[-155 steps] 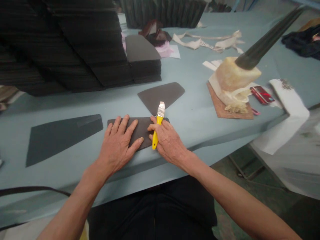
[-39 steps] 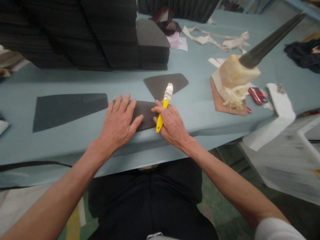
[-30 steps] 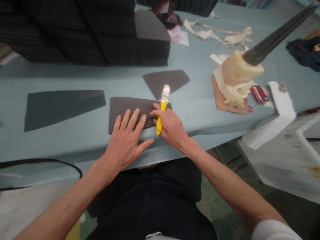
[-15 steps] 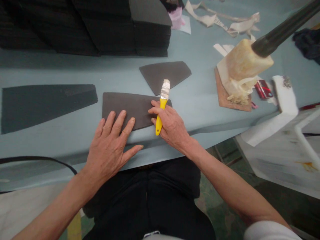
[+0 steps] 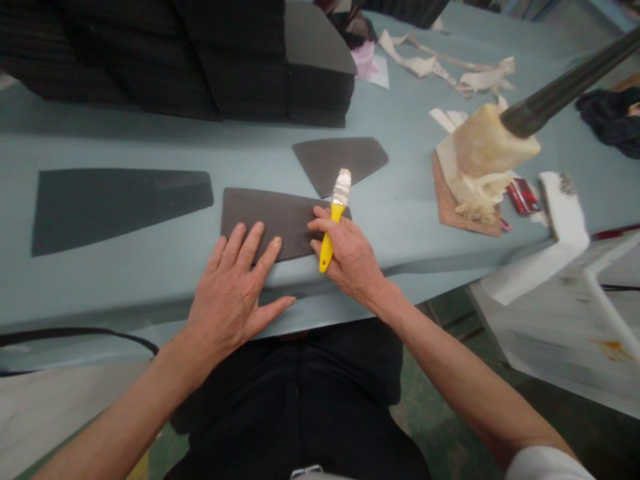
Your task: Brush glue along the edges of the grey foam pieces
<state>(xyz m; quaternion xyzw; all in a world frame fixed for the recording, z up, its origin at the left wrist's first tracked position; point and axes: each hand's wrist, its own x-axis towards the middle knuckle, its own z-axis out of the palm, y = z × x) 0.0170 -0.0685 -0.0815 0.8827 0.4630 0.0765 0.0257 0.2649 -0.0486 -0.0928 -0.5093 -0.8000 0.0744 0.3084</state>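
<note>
A dark grey foam piece lies flat near the front edge of the blue table. My left hand rests open and flat, its fingertips on the piece's near edge. My right hand is closed round a yellow-handled brush whose white, glue-caked bristles point away over the piece's right end. A smaller grey piece lies just beyond the brush tip. A long dark tapered piece lies to the left.
Tall stacks of dark foam pieces fill the back left. A cream glue block with a dark handle sits on a brown board at right, next to a red item. White strips lie far back. A black cable runs along the front left.
My left hand has slid back toward me, from the middle of the grey piece to its near edge. My right hand still holds the brush at the right end.
</note>
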